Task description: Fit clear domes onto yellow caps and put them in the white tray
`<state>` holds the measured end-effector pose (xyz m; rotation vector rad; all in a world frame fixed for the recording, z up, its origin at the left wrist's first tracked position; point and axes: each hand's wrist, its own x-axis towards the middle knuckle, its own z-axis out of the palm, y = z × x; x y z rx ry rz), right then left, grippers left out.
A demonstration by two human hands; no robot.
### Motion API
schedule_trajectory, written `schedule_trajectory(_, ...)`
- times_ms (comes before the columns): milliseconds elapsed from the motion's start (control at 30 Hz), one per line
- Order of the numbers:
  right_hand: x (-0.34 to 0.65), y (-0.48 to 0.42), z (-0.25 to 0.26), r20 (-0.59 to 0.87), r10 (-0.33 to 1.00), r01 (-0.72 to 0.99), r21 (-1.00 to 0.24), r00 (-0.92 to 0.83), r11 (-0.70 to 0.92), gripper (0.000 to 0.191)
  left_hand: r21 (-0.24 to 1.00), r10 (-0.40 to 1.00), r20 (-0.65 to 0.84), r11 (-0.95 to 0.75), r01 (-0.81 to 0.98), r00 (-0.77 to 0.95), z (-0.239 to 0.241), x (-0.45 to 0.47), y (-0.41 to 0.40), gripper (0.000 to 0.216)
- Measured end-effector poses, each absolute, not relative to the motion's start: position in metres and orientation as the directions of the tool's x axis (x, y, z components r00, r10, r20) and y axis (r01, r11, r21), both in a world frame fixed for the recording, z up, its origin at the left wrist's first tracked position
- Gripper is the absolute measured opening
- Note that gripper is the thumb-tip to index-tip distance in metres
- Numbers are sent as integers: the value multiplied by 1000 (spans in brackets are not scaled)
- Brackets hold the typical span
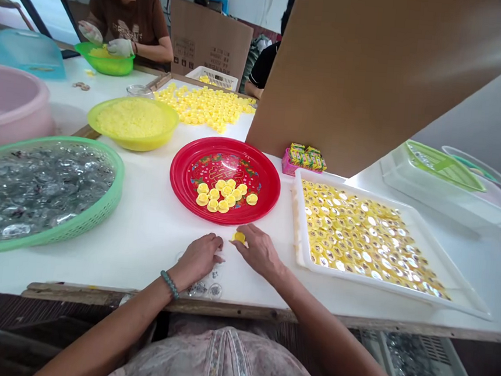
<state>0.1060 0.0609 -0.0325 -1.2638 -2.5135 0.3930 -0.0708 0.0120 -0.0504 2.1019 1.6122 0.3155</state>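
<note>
Yellow plastic cap (238, 237) lies on the white tabletop (147, 261) between the hands, where a careless nudge could send it rolling off the front edge (240, 311). Both forearms reach forward, palms down; the right hand (260, 252) curls at the cap, the left hand (198, 259) rests loosely, apparently neither gripping.

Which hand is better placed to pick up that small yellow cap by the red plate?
Probably the right hand: it lies right beside the small yellow plastic cap. The left hand, wearing a green beaded bracelet, is farther off, over clear round pieces.
</note>
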Motion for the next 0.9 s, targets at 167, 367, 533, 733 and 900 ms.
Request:
schedule_trajectory(167,116,33,-57,123,853,730,-463,-508,502,23,481,953,-110,-198,854,283,-54,-69,14,6)
schedule_trajectory(367,127,6,-56,335,841,622,-566,-425,540,22,464,973,-91,-146,874,211,-49,-70,8,12)
schedule_trajectory(533,133,-12,-59,340,841,572,-620,-421,536,21,375,941,-15,-307,875,337,-46,-59,0,21)
schedule_trajectory(733,132,-15,-60,323,857,511,-698,-401,502,22,524,956,-44,-226,821,291,-51,-56,0,32)
schedule_trajectory(900,127,-13,-54,279,919,361,-856,-280,370,25,946,943,-284,246,212,173,-46,-46,-5,37)
